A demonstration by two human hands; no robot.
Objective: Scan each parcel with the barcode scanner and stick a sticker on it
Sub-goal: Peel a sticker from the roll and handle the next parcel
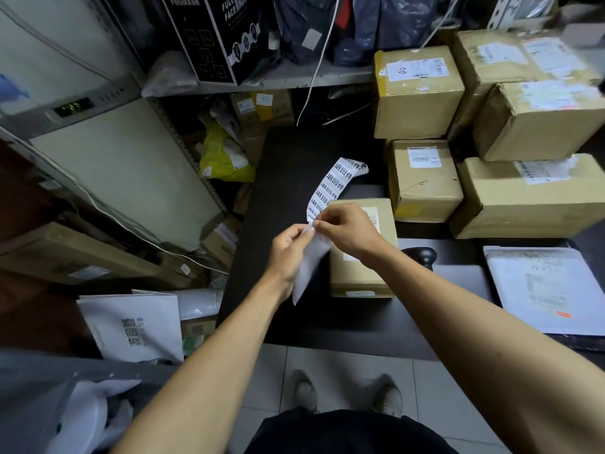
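A black table fills the middle of the view, and everything else sits around it. At its far right corner four brown cartons are stacked close together, each with a white label on top. On its near right edge lies a flat white mailer with a faded label. Near the table's centre, under the right forearm, rests a small brown parcel, long side running away from the person, with a label partly hidden by the hand. Just right of that parcel, on the table, the dark rounded top of the scanner shows, untouched. Above the table, over the parcel's left edge, a long sticker strip printed with black characters curves up and away toward the table's far side; its blank backing hangs down toward the near edge. The left hand grasps the backing, fingers curled around it. The right hand pinches the strip's edge between thumb and fingertips, touching the left hand's fingertips.
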